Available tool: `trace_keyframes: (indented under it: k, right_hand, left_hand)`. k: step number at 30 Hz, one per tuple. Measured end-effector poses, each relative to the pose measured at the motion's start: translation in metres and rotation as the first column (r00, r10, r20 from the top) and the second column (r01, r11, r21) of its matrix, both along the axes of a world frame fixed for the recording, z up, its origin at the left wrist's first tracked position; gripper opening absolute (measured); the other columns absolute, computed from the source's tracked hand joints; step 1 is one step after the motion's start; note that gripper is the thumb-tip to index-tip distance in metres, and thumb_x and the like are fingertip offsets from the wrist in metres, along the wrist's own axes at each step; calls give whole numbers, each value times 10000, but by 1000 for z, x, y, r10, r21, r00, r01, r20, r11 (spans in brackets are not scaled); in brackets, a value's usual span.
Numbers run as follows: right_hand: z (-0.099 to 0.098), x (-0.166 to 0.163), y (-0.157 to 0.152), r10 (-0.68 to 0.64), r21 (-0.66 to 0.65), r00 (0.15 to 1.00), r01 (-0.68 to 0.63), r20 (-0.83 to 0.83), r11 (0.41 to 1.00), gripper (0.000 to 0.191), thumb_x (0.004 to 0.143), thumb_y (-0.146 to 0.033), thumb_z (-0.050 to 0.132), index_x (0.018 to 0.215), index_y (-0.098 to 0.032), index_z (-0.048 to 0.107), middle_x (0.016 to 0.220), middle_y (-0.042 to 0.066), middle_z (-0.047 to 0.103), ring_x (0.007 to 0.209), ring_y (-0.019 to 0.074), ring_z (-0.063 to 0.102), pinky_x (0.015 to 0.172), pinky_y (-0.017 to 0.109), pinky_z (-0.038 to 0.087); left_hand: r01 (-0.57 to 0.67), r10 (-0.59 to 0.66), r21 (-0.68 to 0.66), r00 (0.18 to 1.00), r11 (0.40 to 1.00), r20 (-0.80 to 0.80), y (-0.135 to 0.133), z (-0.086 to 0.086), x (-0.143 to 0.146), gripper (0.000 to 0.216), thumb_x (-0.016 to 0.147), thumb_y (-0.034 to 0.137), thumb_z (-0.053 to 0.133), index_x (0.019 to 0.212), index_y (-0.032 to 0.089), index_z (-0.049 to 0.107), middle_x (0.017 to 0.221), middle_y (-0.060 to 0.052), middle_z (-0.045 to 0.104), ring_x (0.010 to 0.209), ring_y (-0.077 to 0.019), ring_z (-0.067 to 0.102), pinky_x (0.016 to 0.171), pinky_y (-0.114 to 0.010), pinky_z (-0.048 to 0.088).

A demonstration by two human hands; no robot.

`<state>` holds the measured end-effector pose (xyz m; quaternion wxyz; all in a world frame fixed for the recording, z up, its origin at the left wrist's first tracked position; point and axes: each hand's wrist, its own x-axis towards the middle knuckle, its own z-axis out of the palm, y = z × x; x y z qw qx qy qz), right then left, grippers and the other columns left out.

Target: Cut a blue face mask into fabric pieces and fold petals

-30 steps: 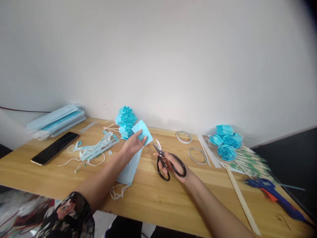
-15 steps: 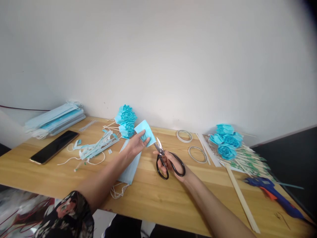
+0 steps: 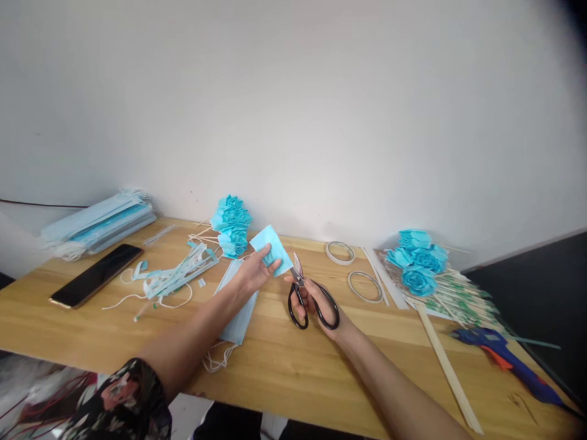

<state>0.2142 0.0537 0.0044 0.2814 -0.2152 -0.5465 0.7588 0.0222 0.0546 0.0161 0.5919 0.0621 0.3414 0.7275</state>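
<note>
My left hand [image 3: 257, 269] pinches a folded piece of light blue mask fabric [image 3: 277, 242], holding it up above the table. My right hand [image 3: 320, 300] grips black-handled scissors [image 3: 298, 276] with the fingers through the loops. The blades are spread, and their tips are at the lower right corner of the fabric; I cannot tell whether they are cutting into it. Beneath my left forearm lies a blue face mask [image 3: 241, 324], partly hidden. Blue fabric flowers on sticks [image 3: 232, 225] lie just behind my left hand.
On the left are a stack of masks [image 3: 101, 221], a phone [image 3: 96, 275] and cut mask strips with ear loops [image 3: 178, 272]. Two tape rolls [image 3: 340, 252] lie right of centre. More blue flowers [image 3: 418, 263], a wooden strip [image 3: 449, 370] and a blue glue gun [image 3: 509, 360] are at right.
The fabric and my left hand have shifted slightly to the right, closer to the scissors. The scissors have turned a little and their handles sit slightly closer together.
</note>
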Motion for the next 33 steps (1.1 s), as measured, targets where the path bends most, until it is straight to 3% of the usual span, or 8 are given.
trace_keyframes:
  k: [12, 33]
  right_hand:
    - [-11, -4, -2, -40, 59, 996, 45, -78, 997, 464, 927, -519, 458, 1144, -136, 603, 555, -45, 461, 422, 81, 380, 471, 235, 406]
    - [-7, -2, -4, -81, 182, 997, 81, -7, 980, 495, 892, -543, 507, 1129, -120, 609, 546, -60, 449, 371, 54, 366, 405, 214, 380]
  left_hand:
    - [25, -24, 66, 1000, 998, -21, 1, -8, -1, 71, 845, 79, 611, 877, 141, 598, 741, 2, 694, 595, -106, 663, 529, -211, 580]
    - [30, -28, 51, 999, 998, -31, 1, -6, -2, 96, 827, 83, 635, 879, 152, 593, 748, 9, 681, 592, -99, 654, 549, -209, 577]
